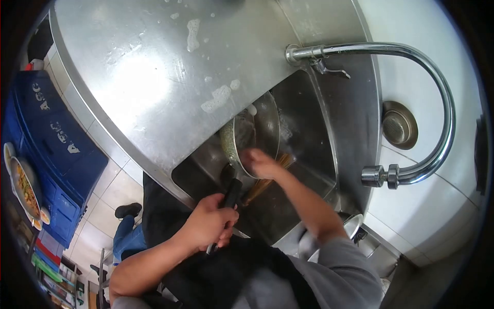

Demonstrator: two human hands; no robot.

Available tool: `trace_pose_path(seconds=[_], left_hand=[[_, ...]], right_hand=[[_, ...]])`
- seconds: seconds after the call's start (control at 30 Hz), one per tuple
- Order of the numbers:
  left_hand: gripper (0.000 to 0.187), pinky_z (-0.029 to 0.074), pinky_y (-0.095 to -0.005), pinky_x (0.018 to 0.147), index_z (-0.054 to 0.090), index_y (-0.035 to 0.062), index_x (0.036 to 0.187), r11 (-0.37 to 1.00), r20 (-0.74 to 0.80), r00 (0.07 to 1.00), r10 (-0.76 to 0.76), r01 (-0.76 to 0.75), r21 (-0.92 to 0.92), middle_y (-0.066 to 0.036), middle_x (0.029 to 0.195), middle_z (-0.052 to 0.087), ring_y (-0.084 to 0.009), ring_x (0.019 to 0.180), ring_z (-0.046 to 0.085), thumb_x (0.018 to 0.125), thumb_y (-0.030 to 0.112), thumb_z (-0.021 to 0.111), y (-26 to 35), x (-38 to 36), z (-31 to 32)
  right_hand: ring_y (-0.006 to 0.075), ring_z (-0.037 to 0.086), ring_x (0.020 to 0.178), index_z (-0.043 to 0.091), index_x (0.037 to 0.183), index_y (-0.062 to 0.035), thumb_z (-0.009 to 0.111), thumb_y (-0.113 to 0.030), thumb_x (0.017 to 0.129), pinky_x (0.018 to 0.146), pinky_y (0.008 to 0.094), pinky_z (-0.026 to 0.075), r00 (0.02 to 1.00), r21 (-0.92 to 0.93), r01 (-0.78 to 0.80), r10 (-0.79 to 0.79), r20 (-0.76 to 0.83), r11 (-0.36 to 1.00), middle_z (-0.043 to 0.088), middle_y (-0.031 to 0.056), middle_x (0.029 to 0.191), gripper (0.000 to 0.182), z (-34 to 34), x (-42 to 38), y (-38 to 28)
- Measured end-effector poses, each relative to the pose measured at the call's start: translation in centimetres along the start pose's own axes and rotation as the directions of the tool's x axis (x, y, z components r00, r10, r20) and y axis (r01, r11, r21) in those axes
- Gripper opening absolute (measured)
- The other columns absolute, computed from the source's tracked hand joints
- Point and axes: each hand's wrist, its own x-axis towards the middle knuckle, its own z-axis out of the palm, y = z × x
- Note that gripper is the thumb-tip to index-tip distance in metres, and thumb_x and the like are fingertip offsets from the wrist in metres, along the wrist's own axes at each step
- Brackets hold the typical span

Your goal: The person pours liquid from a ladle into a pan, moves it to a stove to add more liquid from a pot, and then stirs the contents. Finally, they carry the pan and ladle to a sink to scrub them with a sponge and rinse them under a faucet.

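A metal frying pan (250, 135), tilted on edge and flecked with suds, stands inside the steel sink (329, 154). The left hand (208, 222) grips its black handle (231, 193); the right hand (261, 162) presses into the pan, fingers blurred, its grasp unclear.
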Motion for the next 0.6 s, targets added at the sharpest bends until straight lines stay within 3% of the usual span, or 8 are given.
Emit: trace_pose_path(seconds=[0.07,0.17,0.27,0.33,0.43,0.5,0.57,0.6], left_hand=[[0.019,0.033,-0.0291,0.036,0.047,0.0023,0.098,1.000,-0.004,1.000,0.004,-0.003,0.031,-0.006,0.064,0.044,-0.0123,0.041,0.039,0.082,-0.001,0.057,-0.2,0.1,0.0],[0.019,0.033,-0.0292,0.036,0.047,0.0018,0.097,1.000,-0.002,1.000,-0.011,0.011,0.011,-0.006,0.064,0.044,-0.0124,0.041,0.039,0.082,-0.001,0.057,0.3,0.0,0.4],[0.018,0.033,-0.0291,0.036,0.047,0.0020,0.096,0.999,-0.021,1.000,-0.004,0.004,0.037,-0.006,0.064,0.045,-0.0123,0.041,0.039,0.082,0.000,0.058,0.7,-0.2,0.0],[0.018,0.033,-0.0289,0.036,0.047,0.0021,0.096,1.000,-0.003,1.000,0.004,-0.004,0.027,-0.006,0.065,0.046,-0.0121,0.041,0.039,0.082,0.000,0.058,0.2,-0.1,-0.2],[0.018,0.032,-0.0284,0.036,0.047,0.0022,0.096,1.000,0.021,1.000,-0.011,0.011,0.010,-0.006,0.067,0.046,-0.0116,0.042,0.038,0.082,0.000,0.057,0.3,0.1,-0.2],[0.018,0.032,-0.0281,0.036,0.047,0.0023,0.096,1.000,0.026,1.000,-0.015,0.015,0.010,-0.006,0.068,0.046,-0.0112,0.042,0.038,0.082,0.000,0.057,0.9,0.0,-0.2],[0.020,0.032,-0.0278,0.036,0.046,0.0022,0.098,0.997,0.042,0.997,-0.058,0.060,-0.046,-0.006,0.068,0.046,-0.0104,0.042,0.037,0.082,0.000,0.057,1.3,-0.3,-0.5],[0.020,0.032,-0.0278,0.036,0.046,0.0022,0.098,0.998,0.039,0.998,-0.048,0.050,-0.049,-0.006,0.068,0.046,-0.0104,0.042,0.037,0.082,0.000,0.057,1.4,-0.3,-0.4]], right_hand=[[0.0389,0.061,0.107,0.059,0.121,-0.0036,0.058,-0.002,0.079,0.090,0.0422,0.049,0.998,-0.546,-0.030,0.051,0.022,0.837,0.065,0.0231,0.109,0.043,-3.8,-1.1,1.6],[0.0404,0.061,0.104,0.060,0.111,-0.0016,0.059,0.002,0.076,0.085,0.0500,0.048,0.995,-0.846,0.012,-0.091,-0.043,0.533,0.064,0.0246,0.102,0.035,-10.1,4.7,1.8],[0.0403,0.062,0.098,0.060,0.106,-0.0014,0.059,0.002,0.078,0.083,0.0504,0.048,0.993,-0.797,-0.118,0.051,-0.110,0.593,0.064,0.0223,0.102,0.029,-8.9,4.5,-0.1],[0.0404,0.060,0.100,0.061,0.103,-0.0013,0.057,0.001,0.080,0.085,0.0491,0.047,0.950,-0.608,-0.313,0.243,-0.198,0.730,0.064,0.0214,0.103,0.023,-4.7,0.6,-0.3],[0.0365,0.061,0.103,0.061,0.104,-0.0010,0.057,-0.005,0.084,0.089,0.0458,0.046,0.990,-0.313,-0.125,0.140,0.028,0.942,0.064,0.0213,0.105,0.021,-1.1,-2.2,-5.2],[0.0296,0.060,0.111,0.063,0.107,-0.0042,0.062,-0.010,0.083,0.097,0.0400,0.044,0.973,0.677,-0.227,0.137,0.185,0.700,0.066,0.0181,0.110,0.024,-0.2,1.8,-1.6],[0.0237,0.060,0.109,0.063,0.109,-0.0071,0.063,-0.016,0.086,0.097,0.0360,0.044,0.819,0.318,0.376,-0.151,-0.554,0.870,0.065,0.0119,0.111,0.025,1.3,9.9,0.7],[0.0235,0.060,0.108,0.062,0.111,-0.0073,0.061,-0.019,0.088,0.097,0.0363,0.045,0.748,0.585,0.470,0.053,-0.661,0.661,0.064,0.0101,0.112,0.025,-0.5,13.5,-1.5]])
